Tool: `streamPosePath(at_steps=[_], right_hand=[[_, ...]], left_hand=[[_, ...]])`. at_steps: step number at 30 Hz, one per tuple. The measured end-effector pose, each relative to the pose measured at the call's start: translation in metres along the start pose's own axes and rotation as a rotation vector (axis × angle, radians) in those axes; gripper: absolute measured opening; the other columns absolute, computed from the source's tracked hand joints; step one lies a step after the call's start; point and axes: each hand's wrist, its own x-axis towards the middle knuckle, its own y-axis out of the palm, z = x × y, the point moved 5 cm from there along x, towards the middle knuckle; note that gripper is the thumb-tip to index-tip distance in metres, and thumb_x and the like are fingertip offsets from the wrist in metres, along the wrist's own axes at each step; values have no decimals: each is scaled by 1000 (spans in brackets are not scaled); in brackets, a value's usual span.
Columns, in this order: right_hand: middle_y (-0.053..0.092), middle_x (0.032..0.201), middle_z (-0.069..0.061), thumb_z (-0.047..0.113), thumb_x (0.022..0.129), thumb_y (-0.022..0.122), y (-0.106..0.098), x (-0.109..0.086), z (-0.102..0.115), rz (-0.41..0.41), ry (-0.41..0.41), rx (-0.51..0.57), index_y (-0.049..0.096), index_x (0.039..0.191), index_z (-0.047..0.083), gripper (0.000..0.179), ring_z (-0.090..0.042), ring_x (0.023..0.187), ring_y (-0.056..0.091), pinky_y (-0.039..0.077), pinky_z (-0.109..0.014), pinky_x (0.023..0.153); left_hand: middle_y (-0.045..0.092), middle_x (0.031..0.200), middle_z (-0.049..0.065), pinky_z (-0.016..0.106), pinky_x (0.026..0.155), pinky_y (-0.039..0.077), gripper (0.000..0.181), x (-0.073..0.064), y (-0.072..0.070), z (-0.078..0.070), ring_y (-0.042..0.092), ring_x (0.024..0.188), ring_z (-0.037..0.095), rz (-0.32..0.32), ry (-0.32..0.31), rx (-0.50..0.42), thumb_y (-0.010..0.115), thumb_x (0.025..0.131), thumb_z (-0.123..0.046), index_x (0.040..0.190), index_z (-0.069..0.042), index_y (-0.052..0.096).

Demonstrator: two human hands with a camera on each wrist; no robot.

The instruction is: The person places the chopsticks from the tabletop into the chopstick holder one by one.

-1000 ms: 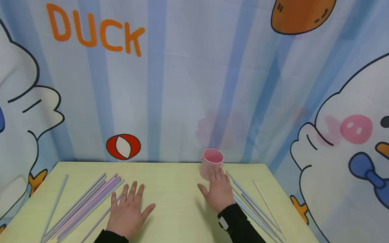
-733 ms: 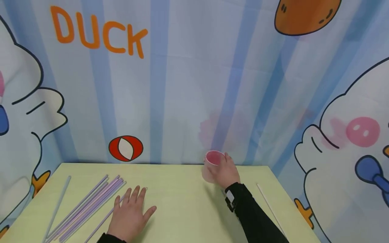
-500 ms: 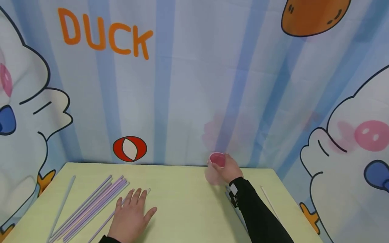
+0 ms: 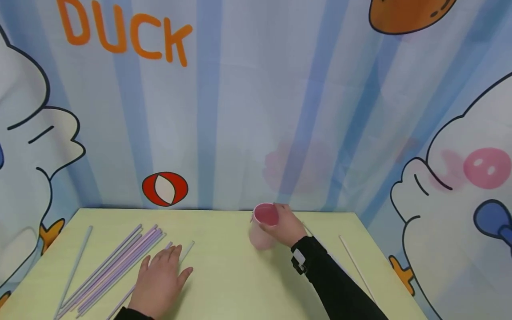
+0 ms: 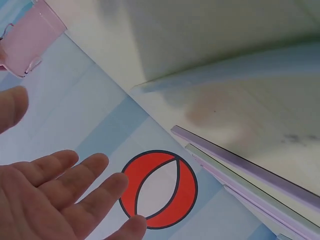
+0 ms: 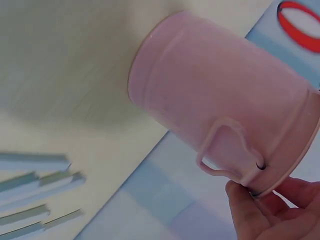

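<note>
Right hand [image 4: 285, 226] grips the pink bucket [image 4: 262, 238] by its rim from the bucket's right, long axis roughly upright, near the far edge of the desk [image 4: 224, 275]; the left hand [image 4: 158, 282], fingers loose, holding nothing, is farther from it.

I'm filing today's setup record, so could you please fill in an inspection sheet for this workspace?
Surface: plain, pale yellow table.
Job's things: pink bucket; bundle of thin sticks at left, more sticks at right.
Clutter: nothing seen.
Hands: right hand grips the bucket near its rim; left hand holds nothing.
Cables: nothing seen.
Surroundings: blue-striped backdrop with orange "DUCK" lettering and cartoon figures.
</note>
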Motion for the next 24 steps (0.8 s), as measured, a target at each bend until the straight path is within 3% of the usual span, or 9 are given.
streamPosePath(at_steps=[4,10,15,24], right_hand=[[50,134,-19,45,82,72,4,-16,30,50,-87,-15,48,140,-4,80,-30,104,62,57,-43,87],[48,138,-14,52,82,69,7,-39,58,130,-142,-44,46,143,0,83,-27,105,62,58,-40,86],[48,135,-12,50,81,70,6,-56,72,178,-219,-17,53,138,1,77,-23,98,65,59,-35,81],[46,129,-6,49,76,77,11,-72,86,333,-257,71,58,133,7,73,-18,88,65,57,-27,74]], left_hand=[[64,122,19,63,91,45,55,1,-3,5,58,112,38,-8,23,2,73,85,-33,124,3,62],[69,108,19,54,75,54,40,7,-2,10,64,96,39,32,42,9,76,83,-21,113,3,67],[69,88,15,46,63,57,27,12,1,12,65,77,34,68,51,21,77,80,-14,100,2,69],[60,73,9,44,60,55,18,19,19,14,62,66,28,156,40,8,77,79,-7,87,1,63]])
